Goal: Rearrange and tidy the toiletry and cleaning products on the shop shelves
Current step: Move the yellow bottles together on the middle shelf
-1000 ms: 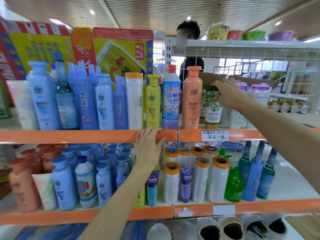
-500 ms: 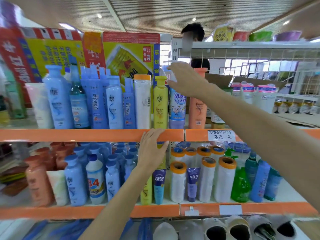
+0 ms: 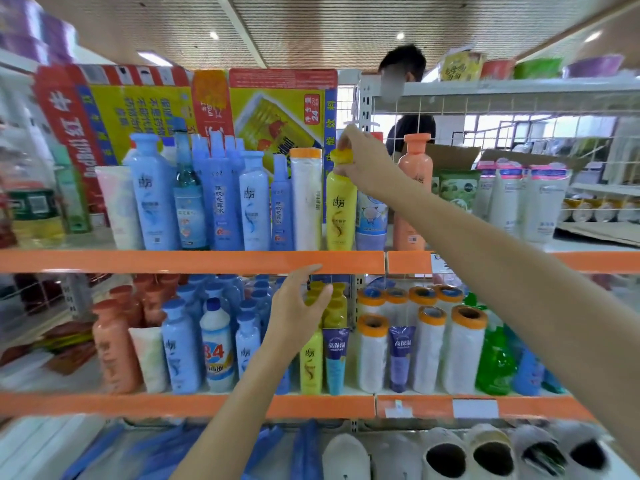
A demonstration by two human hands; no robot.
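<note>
Right hand (image 3: 363, 164) shifted from blue-label bottle top to yellow bottle (image 3: 341, 202); cap gripped from above. Left hand (image 3: 298, 306) lifted off orange shelf edge (image 3: 194, 261), fingers relaxed, nothing held.

Single head cam, wide-angle, no second view so nothing shared. It faces straight into the shop shelving at close range, roughly level with the upper orange shelf edge (image 3: 194, 261), both arms reaching forward into frame. Edges bow from lens distortion. Top of frame catches the slatted ceiling (image 3: 311, 26); bottom reaches the lowest shelf below the lower orange shelf edge (image 3: 104, 405). Another person (image 3: 405, 98) stands behind the rack.
</note>
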